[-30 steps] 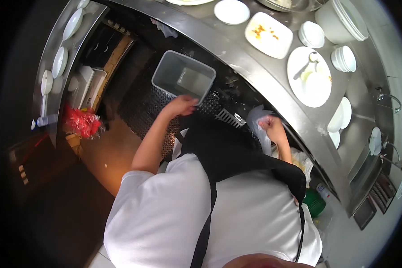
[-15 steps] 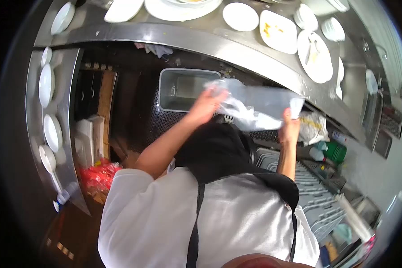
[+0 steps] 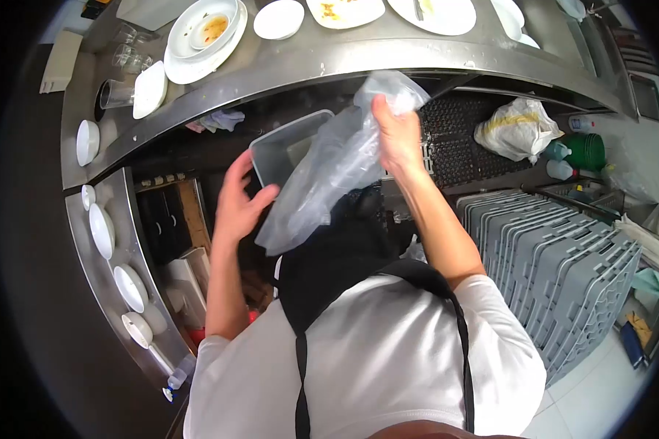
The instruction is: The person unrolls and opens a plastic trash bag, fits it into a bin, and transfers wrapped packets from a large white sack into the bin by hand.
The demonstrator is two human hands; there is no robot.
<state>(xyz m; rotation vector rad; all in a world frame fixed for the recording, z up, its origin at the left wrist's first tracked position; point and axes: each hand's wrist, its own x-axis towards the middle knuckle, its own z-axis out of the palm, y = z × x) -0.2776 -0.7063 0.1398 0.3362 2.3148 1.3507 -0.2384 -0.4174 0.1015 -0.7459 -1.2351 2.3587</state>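
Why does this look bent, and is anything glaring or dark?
Head view: the steel counter bows, probably from a wide lens; corners are black; head view: glare whitens the counter's front edge; head view: the space beneath is dim; head view: the plastic bag in the right hand shows highlights.

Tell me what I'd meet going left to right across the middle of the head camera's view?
White bowls on the side shelf → the left hand → the right hand, gripping a clear plastic bag → a white sack with yellow markings → a green plastic container.
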